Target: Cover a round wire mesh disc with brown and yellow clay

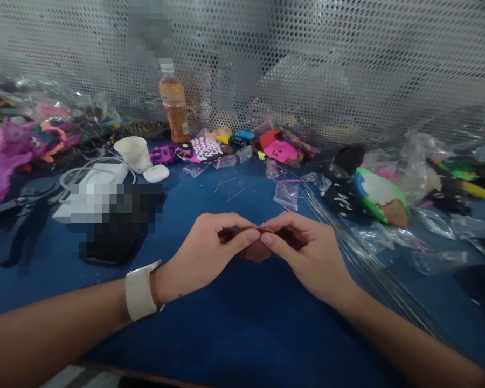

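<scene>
Left hand [202, 256] and right hand [321, 256] pinch a small brown lump [256, 253] mid-table.
Each hand closes thumb against fingers on the lump's upper edge, from 9 and 3 o'clock, probably because so small a piece needs steadying from both sides; a silvery bit between the fingertips is too small to identify. Long wires [378, 267] run from 4 to 1 o'clock beside the right forearm, perhaps laid lengthwise to avoid tangling. Pliers [24, 207] lie at 10 o'clock, apart from the hands. Short wire pieces [235, 195] lie towards 11 o'clock, a clear bag [286, 195] at 1. Farther, a cup [132, 153] and bottle [173, 110] stand around 10 to 11 o'clock, before a mesh screen [242, 32].
</scene>
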The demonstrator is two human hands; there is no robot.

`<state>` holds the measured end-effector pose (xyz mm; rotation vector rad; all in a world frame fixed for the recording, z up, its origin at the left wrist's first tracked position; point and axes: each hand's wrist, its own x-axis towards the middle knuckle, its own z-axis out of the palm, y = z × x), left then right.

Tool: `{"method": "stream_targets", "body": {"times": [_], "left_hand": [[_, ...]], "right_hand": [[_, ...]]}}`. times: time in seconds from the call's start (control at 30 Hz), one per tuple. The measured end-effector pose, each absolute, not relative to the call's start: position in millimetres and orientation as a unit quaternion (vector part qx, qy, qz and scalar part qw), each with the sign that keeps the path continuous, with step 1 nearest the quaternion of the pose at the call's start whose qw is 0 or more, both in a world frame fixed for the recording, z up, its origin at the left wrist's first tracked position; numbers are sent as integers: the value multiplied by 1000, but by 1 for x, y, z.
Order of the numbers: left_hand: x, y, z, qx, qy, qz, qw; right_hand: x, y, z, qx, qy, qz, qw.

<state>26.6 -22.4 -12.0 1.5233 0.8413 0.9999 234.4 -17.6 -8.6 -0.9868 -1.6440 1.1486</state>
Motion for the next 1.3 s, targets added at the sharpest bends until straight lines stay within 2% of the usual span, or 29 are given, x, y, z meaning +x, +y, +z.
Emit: {"method": "stream_targets", "body": {"times": [0.33, 0.8, 1.13, 1.3], "left_hand": [[26, -21, -10, 650, 384, 430, 495], [26, -24, -11, 643, 379, 406, 527], [29, -25, -12, 636, 368, 390, 555], [28, -22, -14, 617, 371, 419, 554]], "right_hand": [[239, -16, -10, -393, -662, 470, 431], [234, -18, -9, -386, -637, 504, 438], [232, -21, -7, -421, -640, 470, 438], [234, -21, -8, -408, -655, 467, 432]]}}
